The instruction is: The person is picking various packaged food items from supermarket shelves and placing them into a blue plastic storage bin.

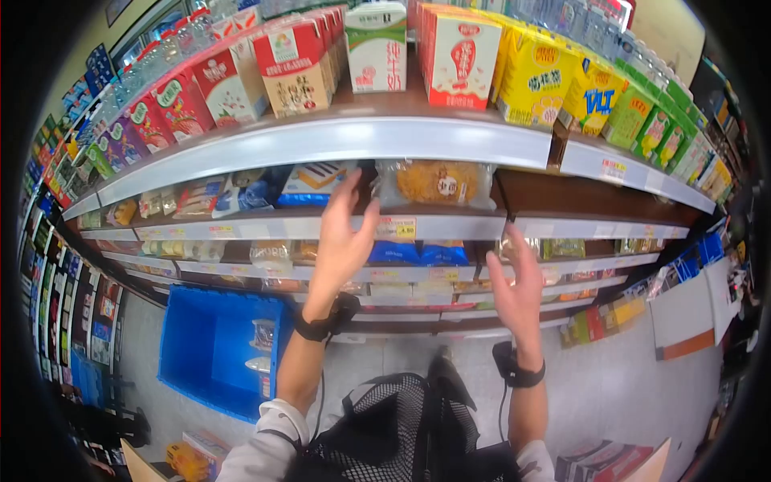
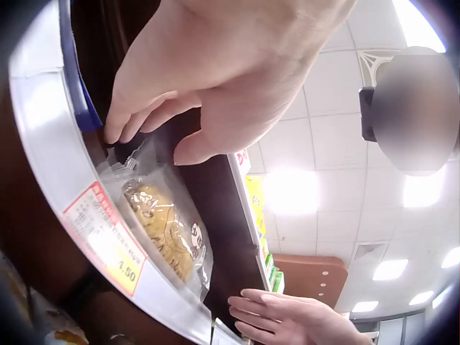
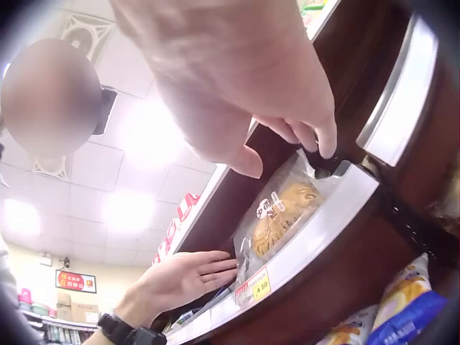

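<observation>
Two hands, fingers straight: left hand point(image 1: 341, 237) seemingly touches one bagged pastry point(image 1: 438, 183); right hand point(image 1: 518, 285) hovers apart.

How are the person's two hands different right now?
The left hand is raised higher than the right hand. The left hand's fingers reach up to the left end of the clear pastry pack; the right hand's fingers only reach the shelf rim below its right end. Both hands are open, with black wrist straps.
</observation>
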The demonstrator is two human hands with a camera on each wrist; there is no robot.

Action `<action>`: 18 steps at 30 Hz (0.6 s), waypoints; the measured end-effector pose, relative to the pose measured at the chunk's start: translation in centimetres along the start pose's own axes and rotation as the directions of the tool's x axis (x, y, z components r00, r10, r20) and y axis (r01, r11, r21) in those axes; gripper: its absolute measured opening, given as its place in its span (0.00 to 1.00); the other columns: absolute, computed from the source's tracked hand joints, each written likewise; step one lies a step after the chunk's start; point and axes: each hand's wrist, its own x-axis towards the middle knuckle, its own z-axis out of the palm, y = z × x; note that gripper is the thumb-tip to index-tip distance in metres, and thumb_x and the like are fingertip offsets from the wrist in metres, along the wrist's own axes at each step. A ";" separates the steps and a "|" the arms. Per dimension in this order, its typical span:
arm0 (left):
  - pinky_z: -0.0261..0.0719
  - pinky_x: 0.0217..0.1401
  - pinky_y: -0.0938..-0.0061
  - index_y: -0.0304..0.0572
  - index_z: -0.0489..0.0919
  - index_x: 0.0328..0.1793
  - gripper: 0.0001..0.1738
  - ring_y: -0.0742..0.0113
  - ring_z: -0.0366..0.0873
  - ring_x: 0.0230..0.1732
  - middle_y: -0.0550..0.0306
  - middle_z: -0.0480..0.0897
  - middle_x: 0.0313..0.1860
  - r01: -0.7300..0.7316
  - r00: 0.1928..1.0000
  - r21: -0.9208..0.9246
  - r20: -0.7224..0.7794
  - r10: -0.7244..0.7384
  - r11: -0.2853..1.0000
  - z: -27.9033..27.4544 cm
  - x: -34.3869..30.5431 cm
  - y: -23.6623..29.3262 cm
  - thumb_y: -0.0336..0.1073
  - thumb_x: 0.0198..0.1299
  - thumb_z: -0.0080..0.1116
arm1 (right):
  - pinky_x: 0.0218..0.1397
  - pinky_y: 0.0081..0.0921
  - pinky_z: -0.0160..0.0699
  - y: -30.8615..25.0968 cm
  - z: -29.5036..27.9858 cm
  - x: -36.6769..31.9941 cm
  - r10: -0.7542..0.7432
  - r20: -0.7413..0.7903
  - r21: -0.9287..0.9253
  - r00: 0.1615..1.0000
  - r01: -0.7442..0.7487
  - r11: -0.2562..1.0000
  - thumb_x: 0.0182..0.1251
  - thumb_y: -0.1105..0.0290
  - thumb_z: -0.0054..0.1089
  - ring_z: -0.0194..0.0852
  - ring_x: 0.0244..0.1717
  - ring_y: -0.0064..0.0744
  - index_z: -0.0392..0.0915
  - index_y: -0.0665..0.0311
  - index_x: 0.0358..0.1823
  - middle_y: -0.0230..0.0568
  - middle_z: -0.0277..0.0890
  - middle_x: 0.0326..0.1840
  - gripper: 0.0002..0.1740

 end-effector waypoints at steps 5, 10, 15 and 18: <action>0.67 0.67 0.65 0.17 0.61 0.67 0.33 0.45 0.70 0.66 0.29 0.73 0.60 0.051 0.994 0.186 0.087 -0.068 0.981 0.6 1.4 2.4 0.34 0.62 0.58 | 0.65 0.40 0.65 0.9 2.0 5.4 -0.028 0.021 -0.089 0.999 0.029 0.996 0.64 0.64 0.60 0.67 0.63 0.62 0.61 0.81 0.65 0.71 0.68 0.60 0.34; 0.66 0.67 0.66 0.17 0.60 0.68 0.34 0.44 0.69 0.67 0.25 0.71 0.62 -0.002 0.993 0.094 0.120 -0.010 0.996 0.9 1.2 2.5 0.34 0.61 0.58 | 0.62 0.35 0.68 -1.6 2.8 4.8 -0.007 0.063 0.051 0.998 0.004 0.999 0.63 0.64 0.62 0.74 0.59 0.53 0.64 0.83 0.62 0.67 0.74 0.55 0.33; 0.68 0.66 0.67 0.20 0.65 0.66 0.31 0.51 0.71 0.66 0.31 0.74 0.61 -0.049 0.999 -0.025 -0.022 0.048 0.998 0.2 -1.4 3.8 0.34 0.62 0.58 | 0.64 0.32 0.68 -3.4 2.3 2.1 -0.024 0.037 0.159 0.999 0.018 0.987 0.63 0.69 0.63 0.72 0.62 0.42 0.64 0.80 0.64 0.62 0.75 0.57 0.32; 0.66 0.68 0.63 0.22 0.65 0.67 0.33 0.44 0.71 0.66 0.29 0.72 0.62 -0.140 0.989 0.104 0.069 0.133 0.985 0.7 -5.2 5.2 0.39 0.61 0.60 | 0.68 0.32 0.64 -4.7 0.1 -2.6 0.100 0.022 0.166 0.995 -0.102 0.981 0.65 0.72 0.61 0.67 0.66 0.40 0.62 0.77 0.67 0.58 0.69 0.64 0.31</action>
